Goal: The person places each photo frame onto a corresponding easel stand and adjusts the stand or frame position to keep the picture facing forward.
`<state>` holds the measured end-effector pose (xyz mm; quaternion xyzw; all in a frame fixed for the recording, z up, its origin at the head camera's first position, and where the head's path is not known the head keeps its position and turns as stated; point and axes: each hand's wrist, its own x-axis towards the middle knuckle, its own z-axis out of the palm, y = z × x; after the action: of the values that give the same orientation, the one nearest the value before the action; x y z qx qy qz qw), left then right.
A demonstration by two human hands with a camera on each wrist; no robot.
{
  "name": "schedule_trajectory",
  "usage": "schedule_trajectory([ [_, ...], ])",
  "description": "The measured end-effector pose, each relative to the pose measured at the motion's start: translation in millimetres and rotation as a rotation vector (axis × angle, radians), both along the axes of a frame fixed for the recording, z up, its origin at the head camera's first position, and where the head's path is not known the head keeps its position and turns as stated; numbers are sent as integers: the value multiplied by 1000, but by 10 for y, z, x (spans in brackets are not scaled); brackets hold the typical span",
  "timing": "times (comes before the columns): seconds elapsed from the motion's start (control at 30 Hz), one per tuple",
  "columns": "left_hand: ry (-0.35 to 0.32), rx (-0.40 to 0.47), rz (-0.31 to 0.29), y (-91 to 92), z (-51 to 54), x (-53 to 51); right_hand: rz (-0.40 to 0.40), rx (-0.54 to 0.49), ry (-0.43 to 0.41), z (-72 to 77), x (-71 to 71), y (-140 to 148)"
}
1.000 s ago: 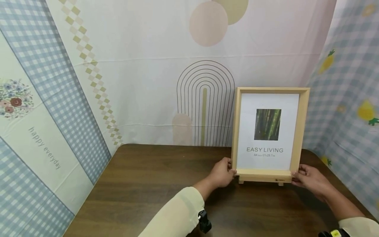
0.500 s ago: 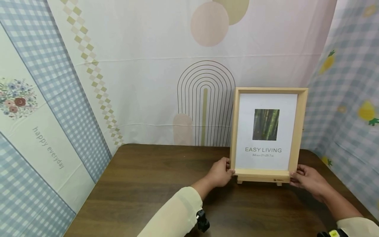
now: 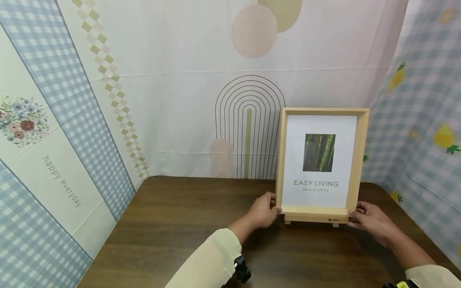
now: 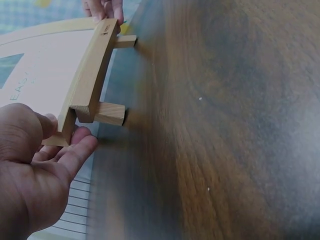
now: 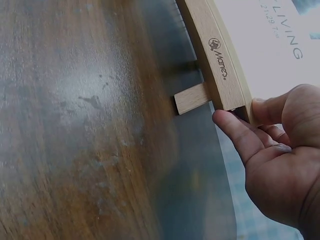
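A light wooden picture frame (image 3: 354, 160) with a white insert and a small bamboo photo stands upright on a small wooden easel (image 3: 317, 219) at the right of the table. My left hand (image 3: 263, 210) pinches the frame's lower left corner, thumb on the front and fingers behind. At the lower right corner my right hand (image 3: 372, 222) grips the frame the same way. The left wrist view shows the easel's ledge (image 4: 92, 75) with two short feet poking out below. In the right wrist view, a printed logo marks the ledge (image 5: 215, 55) beside my fingers.
The dark brown wooden table (image 3: 180, 224) reaches back to a patterned cloth backdrop (image 3: 173, 120). Blue checked cloth (image 3: 421, 172) hangs close along the right side, and another checked cloth (image 3: 83, 108) borders the left.
The picture frame and easel have shifted slightly to the left, with both hands moving along. Both hands keep their hold on the lower corners.
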<state>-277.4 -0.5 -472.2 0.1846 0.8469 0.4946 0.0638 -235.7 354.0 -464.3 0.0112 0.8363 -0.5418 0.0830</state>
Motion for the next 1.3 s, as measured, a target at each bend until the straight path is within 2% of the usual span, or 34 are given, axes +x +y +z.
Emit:
schedule_trajectory([
  [0.2,-19,39,-14,-4,-16,-28,10,-65,-9,-25,-31,-8],
  [0.47,-63,104,-5,-19,-30,-60,10,-70,-9,-2,-87,-37],
  [0.77,-66,111,1,-78,-61,-131,22,-71,-20,-2,-193,-87],
  [1.3,-77,152,3,-145,-32,-242,44,-75,-20,1,-369,-134],
])
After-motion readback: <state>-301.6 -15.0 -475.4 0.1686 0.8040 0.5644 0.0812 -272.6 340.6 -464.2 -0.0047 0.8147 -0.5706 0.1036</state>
